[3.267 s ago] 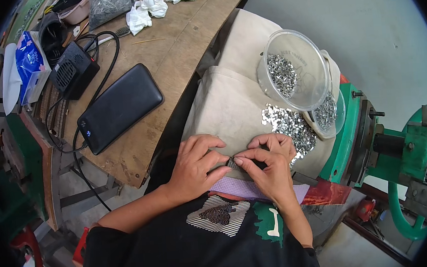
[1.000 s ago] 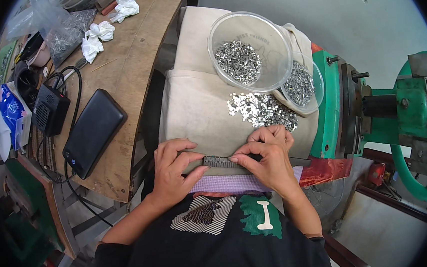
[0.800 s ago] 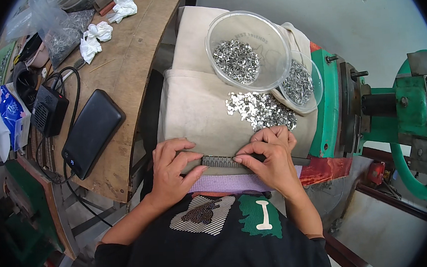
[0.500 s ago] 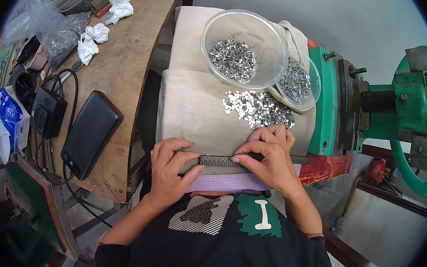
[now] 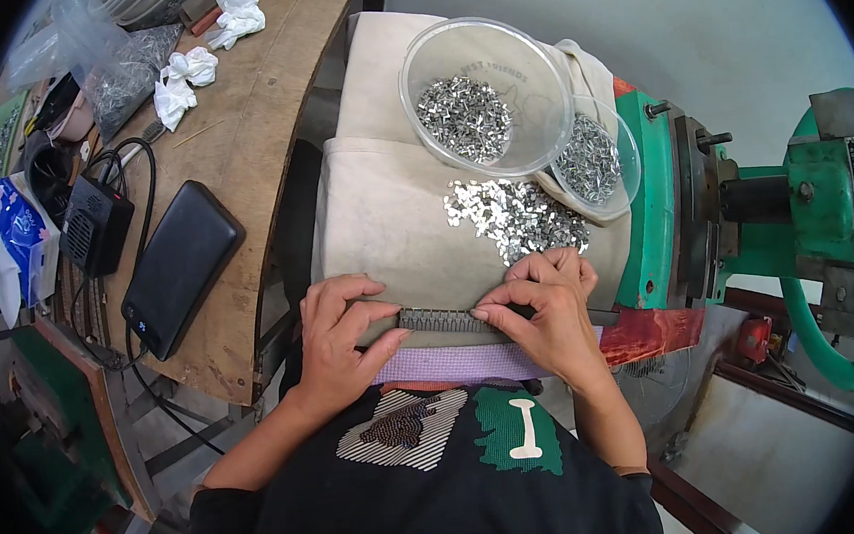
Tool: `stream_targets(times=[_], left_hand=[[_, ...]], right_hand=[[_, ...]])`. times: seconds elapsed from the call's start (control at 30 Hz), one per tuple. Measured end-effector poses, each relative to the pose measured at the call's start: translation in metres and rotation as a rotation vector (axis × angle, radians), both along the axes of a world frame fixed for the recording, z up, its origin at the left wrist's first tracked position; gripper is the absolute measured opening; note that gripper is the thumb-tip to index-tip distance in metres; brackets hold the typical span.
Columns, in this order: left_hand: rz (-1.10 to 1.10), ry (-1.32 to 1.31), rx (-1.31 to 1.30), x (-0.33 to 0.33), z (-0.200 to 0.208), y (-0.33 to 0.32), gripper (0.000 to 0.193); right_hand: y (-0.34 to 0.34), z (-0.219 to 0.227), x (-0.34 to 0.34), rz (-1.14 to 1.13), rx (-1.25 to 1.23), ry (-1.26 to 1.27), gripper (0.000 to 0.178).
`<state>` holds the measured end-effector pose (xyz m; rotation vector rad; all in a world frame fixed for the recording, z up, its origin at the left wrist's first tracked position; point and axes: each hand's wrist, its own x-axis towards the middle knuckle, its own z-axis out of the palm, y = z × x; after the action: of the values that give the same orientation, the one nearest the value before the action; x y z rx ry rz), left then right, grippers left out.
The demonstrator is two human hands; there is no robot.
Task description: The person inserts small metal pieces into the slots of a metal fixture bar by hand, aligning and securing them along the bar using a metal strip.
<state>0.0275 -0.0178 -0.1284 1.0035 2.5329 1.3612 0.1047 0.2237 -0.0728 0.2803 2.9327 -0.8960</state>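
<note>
A short dark-grey metal strip with a row of slots or ridges (image 5: 439,319) lies level on the beige cloth in front of me. Its left end is gripped between the thumb and fingers of my left hand (image 5: 337,329). At the opposite end is my right hand (image 5: 548,308), thumb and forefinger pinched together. Whether a small piece sits in that pinch cannot be made out. Just beyond my right hand spreads a loose pile of small shiny metal pieces (image 5: 513,218), some bright and flat, others darker.
Behind the pile stands a see-through round tub (image 5: 544,67) with small metal pieces inside; a smaller tub (image 5: 626,186) of bits leans beside it. Green machinery (image 5: 649,239) borders the right. On the wooden table (image 5: 234,111) at left lie a black power bank (image 5: 183,269), cables and crumpled tissues (image 5: 237,19).
My right hand has slid slightly to the right along the strip, uncovering more of its right end. My left hand has stayed in place.
</note>
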Motion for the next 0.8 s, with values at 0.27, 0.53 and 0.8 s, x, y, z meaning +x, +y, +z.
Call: stream_targets(times=[0.27,0.53,0.8], left_hand=[[0.004,-0.011,0.007,0.0006,-0.0001,-0.0001,0.026],[-0.01,-0.021,-0.018,0.0004,0.0006,-0.0014,0.03],[-0.01,-0.026,-0.014,-0.0001,0.0007,-0.0021,0.03]], right_hand=[[0.0038,0.0022,0.0012,0.021,0.018,0.001,0.016],[0.0092,0.0051,0.0054,0.018,0.05,-0.029,0.017],[0.0065,0.0058,0.0028,0.008,0.034,-0.011,0.017]])
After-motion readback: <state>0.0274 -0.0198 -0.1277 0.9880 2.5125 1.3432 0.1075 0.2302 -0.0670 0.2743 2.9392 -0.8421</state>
